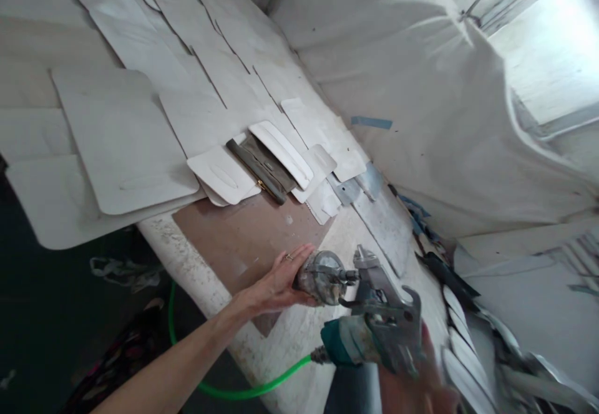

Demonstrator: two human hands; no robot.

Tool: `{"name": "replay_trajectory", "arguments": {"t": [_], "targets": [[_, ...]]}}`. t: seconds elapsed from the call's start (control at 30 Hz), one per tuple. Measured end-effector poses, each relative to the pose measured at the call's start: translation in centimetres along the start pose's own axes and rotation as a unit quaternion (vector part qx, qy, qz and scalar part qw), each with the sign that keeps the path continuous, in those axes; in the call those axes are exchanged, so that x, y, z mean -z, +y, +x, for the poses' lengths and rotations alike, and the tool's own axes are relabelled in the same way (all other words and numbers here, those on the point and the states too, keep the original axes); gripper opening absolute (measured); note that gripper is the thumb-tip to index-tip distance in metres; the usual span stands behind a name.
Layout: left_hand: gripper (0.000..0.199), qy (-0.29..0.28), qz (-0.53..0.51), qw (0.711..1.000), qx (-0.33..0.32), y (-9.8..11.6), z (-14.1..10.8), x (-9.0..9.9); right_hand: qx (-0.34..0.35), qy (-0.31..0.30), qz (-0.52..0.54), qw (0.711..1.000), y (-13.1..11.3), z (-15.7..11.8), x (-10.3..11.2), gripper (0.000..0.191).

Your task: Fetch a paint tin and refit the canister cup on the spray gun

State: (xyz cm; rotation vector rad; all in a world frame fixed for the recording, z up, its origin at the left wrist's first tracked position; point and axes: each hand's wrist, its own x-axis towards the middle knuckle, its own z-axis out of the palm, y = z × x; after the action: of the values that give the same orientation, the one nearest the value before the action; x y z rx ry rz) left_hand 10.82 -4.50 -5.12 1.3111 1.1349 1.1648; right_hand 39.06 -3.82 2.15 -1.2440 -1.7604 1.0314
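A metal spray gun with a cup attached sits low in the head view, right of the middle. My left hand, a ring on one finger, is closed around the side of the cup. At the lower right, my right hand is blurred and partly hidden behind the gun, which it appears to grip. Teal and pale wrapping covers the gun's handle, where a bright green hose joins it. Beyond my hands, a grey-brown zippered leather piece lies beside a white curved panel.
White rounded sheets overlap across the left and back of the table. A brown board lies at the near edge. Pale sheeting hangs behind, with a bright window at upper right. White-edged pieces stand at lower right.
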Motion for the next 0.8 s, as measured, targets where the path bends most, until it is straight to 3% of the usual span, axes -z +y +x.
{"name": "replay_trajectory", "arguments": {"t": [0.1,0.17,0.23,0.33,0.4,0.5,0.63,0.8], "targets": [[0.102,0.013,-0.015,1.0,0.014,0.4,-0.2,0.0,0.036,0.069,0.081,0.994,-1.9,0.9,2.3,0.04],[0.102,0.02,-0.009,1.0,0.012,0.6,-0.3,-0.1,0.073,0.071,0.099,0.99,-3.4,2.0,2.8,0.036],[0.1,0.029,-0.002,1.0,0.007,0.6,-0.5,-0.1,0.083,0.037,0.054,0.994,-5.1,2.9,2.6,0.04],[0.097,0.046,0.005,0.999,-0.003,0.5,-0.7,-0.3,0.027,-0.019,-0.074,0.997,-7.2,3.2,1.3,0.047],[0.097,0.064,0.01,0.998,-0.011,0.4,-0.9,-0.5,-0.01,-0.021,-0.131,0.991,-8.0,2.6,0.5,0.051],[0.093,0.111,0.024,0.993,-0.027,0.7,-1.5,-1.1,-0.03,0.012,-0.141,0.99,-7.8,1.2,-0.4,0.057],[0.071,0.179,0.06,0.981,-0.048,1.5,-2.5,-2.4,-0.042,0.023,-0.104,0.993,-5.8,-0.5,-1.5,0.065],[0.064,0.18,0.095,0.977,-0.071,3.0,-3.8,-2.4,-0.079,0.014,-0.016,0.997,-3.7,-2.0,-3.4,0.063]]}}
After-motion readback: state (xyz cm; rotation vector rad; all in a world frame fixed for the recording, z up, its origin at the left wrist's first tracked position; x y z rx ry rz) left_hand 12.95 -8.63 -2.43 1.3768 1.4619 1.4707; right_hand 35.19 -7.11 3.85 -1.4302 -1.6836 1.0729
